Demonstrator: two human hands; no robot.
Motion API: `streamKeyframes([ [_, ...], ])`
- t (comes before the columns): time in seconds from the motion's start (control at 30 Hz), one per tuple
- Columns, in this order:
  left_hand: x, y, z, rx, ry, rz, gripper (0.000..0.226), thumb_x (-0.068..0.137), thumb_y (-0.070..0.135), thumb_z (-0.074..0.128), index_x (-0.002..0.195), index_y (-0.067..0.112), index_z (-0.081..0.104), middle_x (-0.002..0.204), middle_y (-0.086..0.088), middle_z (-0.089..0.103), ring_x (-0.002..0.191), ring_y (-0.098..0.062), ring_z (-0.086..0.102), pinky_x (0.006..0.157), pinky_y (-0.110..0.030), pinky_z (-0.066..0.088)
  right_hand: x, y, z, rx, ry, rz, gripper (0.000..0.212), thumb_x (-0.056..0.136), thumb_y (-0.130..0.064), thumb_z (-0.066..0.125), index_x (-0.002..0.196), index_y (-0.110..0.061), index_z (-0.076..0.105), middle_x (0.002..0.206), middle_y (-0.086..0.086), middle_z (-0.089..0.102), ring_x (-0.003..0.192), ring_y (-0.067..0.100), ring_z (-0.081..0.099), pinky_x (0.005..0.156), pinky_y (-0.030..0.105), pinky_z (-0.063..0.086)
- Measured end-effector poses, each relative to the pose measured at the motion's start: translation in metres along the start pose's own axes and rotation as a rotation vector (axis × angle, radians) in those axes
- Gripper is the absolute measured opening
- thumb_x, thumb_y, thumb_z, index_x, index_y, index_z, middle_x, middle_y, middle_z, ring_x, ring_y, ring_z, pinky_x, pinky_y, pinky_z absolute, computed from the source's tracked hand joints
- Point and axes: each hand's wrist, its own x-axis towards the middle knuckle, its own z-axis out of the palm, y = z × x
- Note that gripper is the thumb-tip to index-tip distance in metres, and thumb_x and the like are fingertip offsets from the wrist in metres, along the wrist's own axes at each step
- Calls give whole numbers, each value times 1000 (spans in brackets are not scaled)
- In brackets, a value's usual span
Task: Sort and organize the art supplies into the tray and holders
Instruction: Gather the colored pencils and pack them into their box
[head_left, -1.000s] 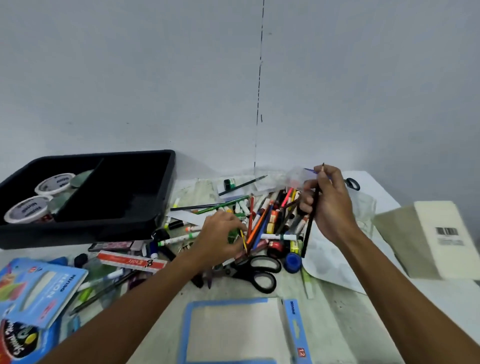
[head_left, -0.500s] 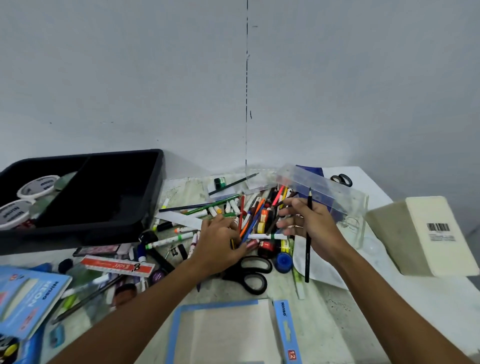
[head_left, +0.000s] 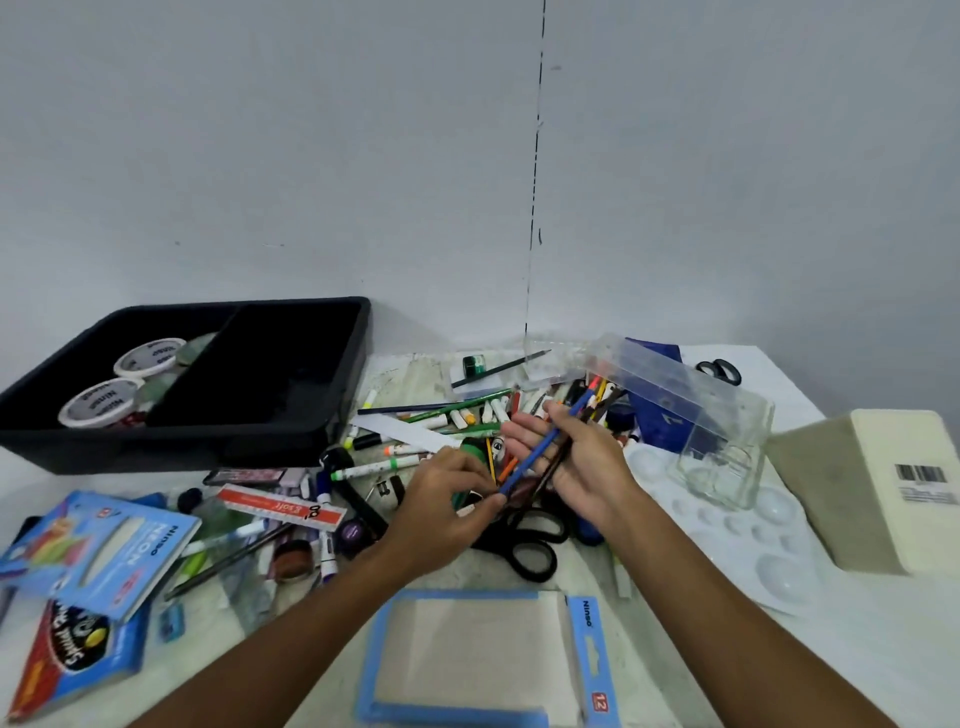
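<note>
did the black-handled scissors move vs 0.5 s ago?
No. The black-handled scissors lie as before, beside the blue bottle cap and just beyond the blue-framed box; only the camera shifted.

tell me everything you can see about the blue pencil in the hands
The blue pencil is a slim stick with a solid blue barrel, tilted, its upper end toward the clear box. The left hand pinches its lower end; its middle lies across the right hand, beside a darker pencil. It is lifted above the pile.

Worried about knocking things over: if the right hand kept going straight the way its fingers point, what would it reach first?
The right hand points up and left over the pile, so it would likely meet the loose markers and crayons first, then the black tray. Depth is hard to judge.
</note>
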Motion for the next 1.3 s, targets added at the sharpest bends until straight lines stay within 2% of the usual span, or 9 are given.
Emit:
streamKeyframes([
  [0.13,11,9,8,-77,-25,-36,30,84,42,61,77,16,73,79,9,62,81,-9,54,73,-28,41,-4,-20,-9,-85,-3,-59,25,104,-14,36,118,1,50,86,18,73,70,25,72,54,29,57],
  [0.4,38,-8,37,480,-127,-106,43,72,63,56,70,23,72,86,10,55,93,-15,46,74,-33,21,-21,-63,-47,-210,-19,-89,32,105,-21,36,120,-1,56,110,24,68,98,37,69,76,48,59],
  [0.53,40,-2,46,568,-174,-160,27,78,48,69,81,22,76,99,9,57,106,-16,43,77,-33,16,-25,-64,-59,-253,-2,-80,33,104,-21,36,122,0,55,111,25,68,102,38,67,82,53,56],
  [0.7,41,4,40,423,45,-302,16,82,33,69,78,18,74,98,10,61,104,-14,45,76,-31,14,-24,-59,-59,-266,18,-60,32,104,-19,37,119,1,56,114,25,66,101,36,68,82,51,57],
  [0.8,41,7,32,231,148,-307,15,81,31,70,76,17,73,88,11,62,96,-14,50,79,-35,27,-20,-52,-51,-280,55,-44,30,104,-18,38,123,0,55,118,24,64,103,36,67,80,51,56],
  [0.87,40,11,29,65,148,-241,17,78,33,68,76,17,73,82,10,64,88,-13,55,79,-36,40,-16,-45,-43,-270,81,-45,30,103,-18,41,125,-1,52,116,22,63,104,36,65,80,52,55],
  [0.97,36,23,30,-58,86,-159,16,76,30,70,75,14,73,78,9,65,85,-10,57,76,-26,42,-11,-37,-31,-235,105,-63,22,102,-18,44,115,-3,53,108,21,64,105,36,64,81,53,54],
  [1.07,32,30,36,-41,37,-78,14,76,28,71,75,15,73,78,9,65,84,-13,56,73,-34,46,-11,-35,-25,-195,72,-92,19,102,-17,43,111,-3,53,110,24,66,94,34,70,75,49,57],
  [1.3,58,29,54,-72,13,-107,29,85,44,59,82,19,73,73,20,59,76,-1,53,70,-27,36,-19,-62,-49,-173,114,-215,18,103,-10,40,109,2,52,96,25,70,85,37,71,71,46,60],
])
